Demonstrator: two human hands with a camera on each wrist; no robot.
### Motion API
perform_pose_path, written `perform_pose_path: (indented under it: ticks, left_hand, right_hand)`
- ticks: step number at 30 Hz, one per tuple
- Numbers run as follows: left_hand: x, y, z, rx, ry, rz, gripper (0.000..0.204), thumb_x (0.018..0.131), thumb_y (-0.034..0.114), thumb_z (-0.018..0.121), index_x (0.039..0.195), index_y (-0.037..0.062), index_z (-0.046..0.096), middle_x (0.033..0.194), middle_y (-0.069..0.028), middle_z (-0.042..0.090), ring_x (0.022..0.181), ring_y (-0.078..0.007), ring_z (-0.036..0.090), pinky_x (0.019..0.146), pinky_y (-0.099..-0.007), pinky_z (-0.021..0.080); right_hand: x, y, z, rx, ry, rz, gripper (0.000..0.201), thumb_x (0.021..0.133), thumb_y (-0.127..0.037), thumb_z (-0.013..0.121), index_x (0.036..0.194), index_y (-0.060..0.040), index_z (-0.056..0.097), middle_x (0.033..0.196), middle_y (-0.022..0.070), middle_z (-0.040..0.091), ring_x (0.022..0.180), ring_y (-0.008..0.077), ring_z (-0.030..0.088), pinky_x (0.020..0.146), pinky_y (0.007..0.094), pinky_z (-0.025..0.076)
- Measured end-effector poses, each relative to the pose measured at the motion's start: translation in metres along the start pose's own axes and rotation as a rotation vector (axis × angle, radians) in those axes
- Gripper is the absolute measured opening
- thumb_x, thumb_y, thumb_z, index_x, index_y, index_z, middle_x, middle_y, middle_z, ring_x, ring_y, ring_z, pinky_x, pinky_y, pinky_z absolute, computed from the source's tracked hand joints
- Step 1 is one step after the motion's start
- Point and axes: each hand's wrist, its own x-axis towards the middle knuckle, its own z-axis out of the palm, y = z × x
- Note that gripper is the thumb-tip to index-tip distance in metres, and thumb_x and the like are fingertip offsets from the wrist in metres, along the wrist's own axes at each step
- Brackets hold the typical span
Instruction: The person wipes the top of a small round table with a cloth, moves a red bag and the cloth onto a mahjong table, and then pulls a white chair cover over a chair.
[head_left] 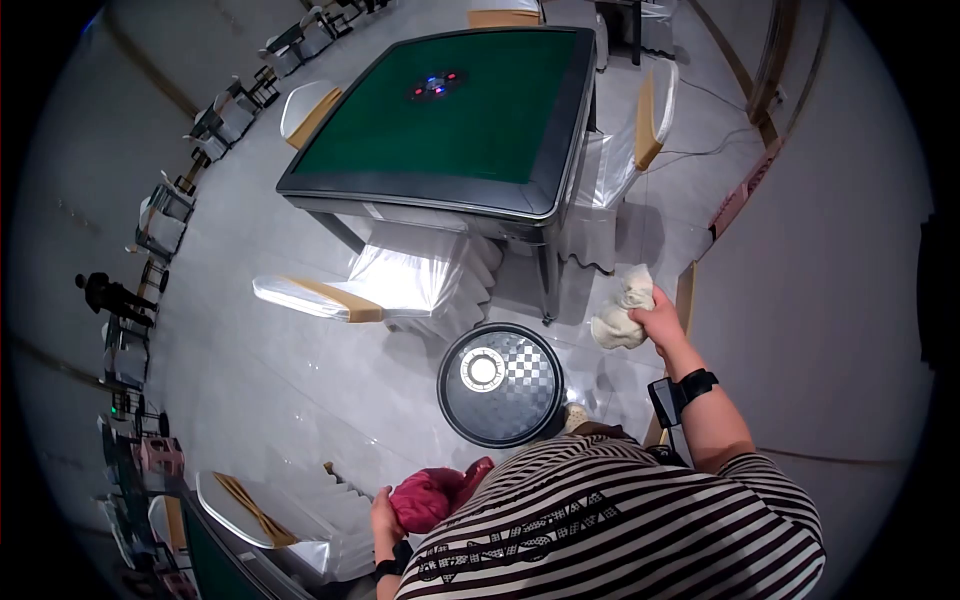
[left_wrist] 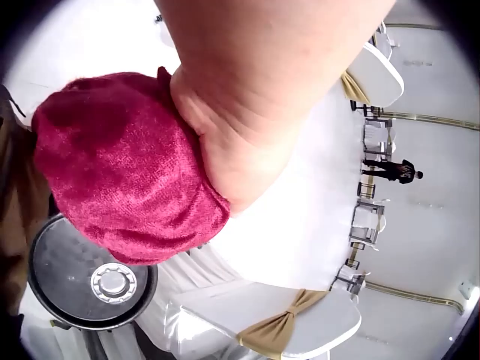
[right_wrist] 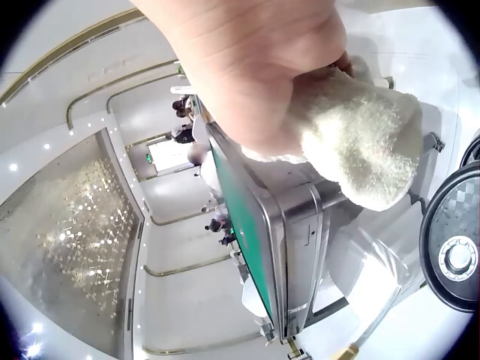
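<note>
A crumpled red cloth (head_left: 424, 500) is held in my left hand (head_left: 384, 520), low in the head view beside the striped shirt. In the left wrist view the cloth (left_wrist: 131, 172) bulges out past the left hand (left_wrist: 240, 142), whose fingers it hides. My right hand (head_left: 660, 322) grips a bunched cream cloth (head_left: 624, 312) out to the right. The right wrist view has that cloth (right_wrist: 367, 142) hanging from the right hand (right_wrist: 255, 82). Between the hands, lower down, is a round black lidded bin or stool (head_left: 510, 400) with a silver dial-like ring on top.
A green-topped table (head_left: 460, 110) with a dark frame stands ahead, with covered chairs (head_left: 410, 275) around it. Another covered chair (head_left: 270, 510) is at the lower left. A wall (head_left: 810, 260) runs along the right. One person in dark clothes (head_left: 112, 296) stands far left.
</note>
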Motion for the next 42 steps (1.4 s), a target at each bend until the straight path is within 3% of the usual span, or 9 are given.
perform_pose_path:
  ticks: [9, 11, 16, 18, 21, 25, 29, 34, 42]
  left_hand:
    - [0.009, 0.073, 0.034, -0.054, -0.380, 0.362, 0.045, 0.094, 0.019, 0.050, 0.132, -0.0003, 0.036, 0.120, -0.0236, 0.053, 0.102, -0.0258, 0.058, 0.086, -0.0356, 0.050]
    - [0.000, 0.098, 0.059, -0.046, -0.598, 0.385, 0.048, 0.094, 0.015, 0.048, 0.135, 0.0003, 0.029, 0.124, -0.0251, 0.050, 0.104, -0.0281, 0.057, 0.087, -0.0366, 0.049]
    - [-0.034, 0.136, 0.150, -0.457, -1.202, 0.120, 0.049, 0.093, 0.022, 0.048, 0.134, -0.0001, 0.032, 0.125, -0.0228, 0.049, 0.104, -0.0288, 0.058, 0.087, -0.0387, 0.049]
    - [-0.026, 0.138, 0.168, -0.328, -0.914, 0.130, 0.048, 0.092, 0.022, 0.050, 0.132, -0.0008, 0.036, 0.124, -0.0199, 0.050, 0.105, -0.0271, 0.057, 0.088, -0.0384, 0.048]
    - [-0.011, 0.127, 0.191, -0.312, -0.672, 0.280, 0.041, 0.088, 0.021, 0.051, 0.123, -0.0005, 0.048, 0.118, -0.0127, 0.055, 0.105, -0.0232, 0.057, 0.089, -0.0361, 0.048]
    - [-0.002, 0.121, 0.216, -0.469, -0.589, 0.149, 0.040, 0.089, 0.024, 0.049, 0.121, 0.0004, 0.050, 0.118, -0.0129, 0.056, 0.105, -0.0246, 0.057, 0.090, -0.0375, 0.047]
    - [-0.008, 0.134, 0.272, -0.556, -0.382, 0.026, 0.040, 0.089, 0.028, 0.047, 0.120, 0.0018, 0.052, 0.118, -0.0129, 0.057, 0.106, -0.0265, 0.056, 0.091, -0.0395, 0.047]
    - [-0.054, 0.163, 0.339, -0.439, -0.093, -0.053, 0.041, 0.091, 0.035, 0.044, 0.120, 0.0077, 0.052, 0.120, -0.0109, 0.056, 0.108, -0.0281, 0.055, 0.094, -0.0427, 0.044]
    - [-0.087, 0.193, 0.395, -0.185, -0.117, 0.268, 0.039, 0.093, 0.032, 0.041, 0.122, 0.0070, 0.050, 0.121, -0.0109, 0.055, 0.111, -0.0267, 0.053, 0.096, -0.0410, 0.043]
  right_hand:
    - [-0.031, -0.057, 0.062, -0.050, -0.222, -0.156, 0.051, 0.068, -0.003, 0.066, 0.118, -0.0065, 0.054, 0.111, 0.0080, 0.057, 0.102, 0.0206, 0.056, 0.090, 0.0322, 0.044]
    - [-0.036, -0.065, 0.094, -0.376, -0.198, -0.629, 0.051, 0.069, -0.006, 0.066, 0.118, -0.0098, 0.054, 0.122, 0.0121, 0.049, 0.114, 0.0263, 0.048, 0.096, 0.0361, 0.039]
    - [-0.076, -0.104, 0.188, -0.565, -0.924, -1.124, 0.053, 0.071, -0.010, 0.065, 0.122, -0.0145, 0.054, 0.134, 0.0170, 0.039, 0.119, 0.0353, 0.041, 0.099, 0.0421, 0.036]
    - [-0.075, -0.096, 0.205, -0.493, -1.374, -1.078, 0.054, 0.075, -0.018, 0.066, 0.126, -0.0100, 0.050, 0.134, 0.0156, 0.041, 0.124, 0.0342, 0.038, 0.101, 0.0416, 0.035]
    - [-0.032, -0.107, 0.196, -0.382, -1.220, -1.013, 0.041, 0.077, -0.019, 0.066, 0.116, -0.0067, 0.057, 0.119, 0.0130, 0.056, 0.109, 0.0272, 0.054, 0.092, 0.0384, 0.043]
    - [0.104, -0.112, 0.142, 0.005, -0.553, -0.425, 0.026, 0.082, -0.011, 0.062, 0.108, -0.0069, 0.061, 0.102, 0.0045, 0.061, 0.093, 0.0130, 0.056, 0.083, 0.0273, 0.045]
    - [0.312, -0.086, 0.074, 0.332, 0.178, -0.313, 0.033, 0.089, -0.014, 0.055, 0.119, -0.0027, 0.052, 0.108, 0.0059, 0.058, 0.098, 0.0129, 0.053, 0.087, 0.0263, 0.042]
    - [0.471, -0.077, 0.044, 0.375, 0.193, 0.034, 0.053, 0.095, -0.037, 0.040, 0.139, -0.0093, 0.031, 0.141, 0.0090, 0.035, 0.131, 0.0206, 0.029, 0.104, 0.0352, 0.027]
    - [0.564, -0.038, 0.067, -0.140, 0.267, 0.010, 0.047, 0.089, -0.036, 0.047, 0.130, -0.0135, 0.043, 0.119, 0.0207, 0.051, 0.111, 0.0377, 0.047, 0.096, 0.0422, 0.037]
